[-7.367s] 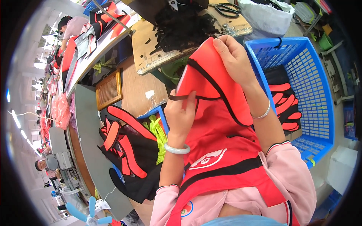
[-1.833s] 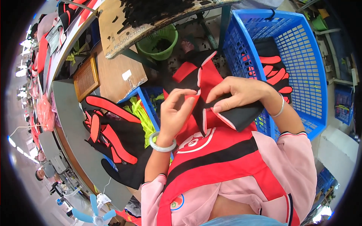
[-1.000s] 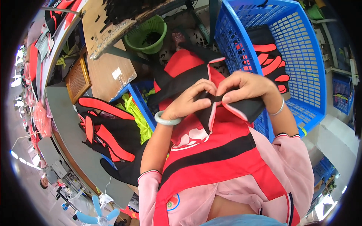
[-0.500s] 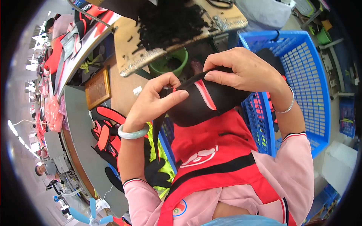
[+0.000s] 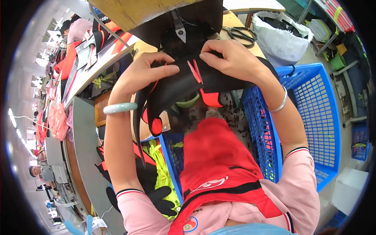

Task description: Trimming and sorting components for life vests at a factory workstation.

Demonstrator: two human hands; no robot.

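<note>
Two hands share one black piece (image 5: 172, 87) in the head view. The left hand (image 5: 145, 75) has its fingers (image 5: 167, 71) closed on the upper edge, to the left of a red-edged slit (image 5: 196, 73); the right hand (image 5: 234, 62) has its fingers pinched on the same edge, to the right of it. Between them the piece hangs as a curved band, in front of the near edge of the counter (image 5: 235, 20), and a red flap (image 5: 212, 98) shows below its middle. A pointed metal tip (image 5: 180, 32) comes down beyond the piece; whether they touch, I cannot tell. The scissors (image 5: 250, 38) lie near the right edge of the counter. Just outside that edge stands a white sack (image 5: 276, 45), and nearer to the person, a blue basket (image 5: 334, 129).
</note>
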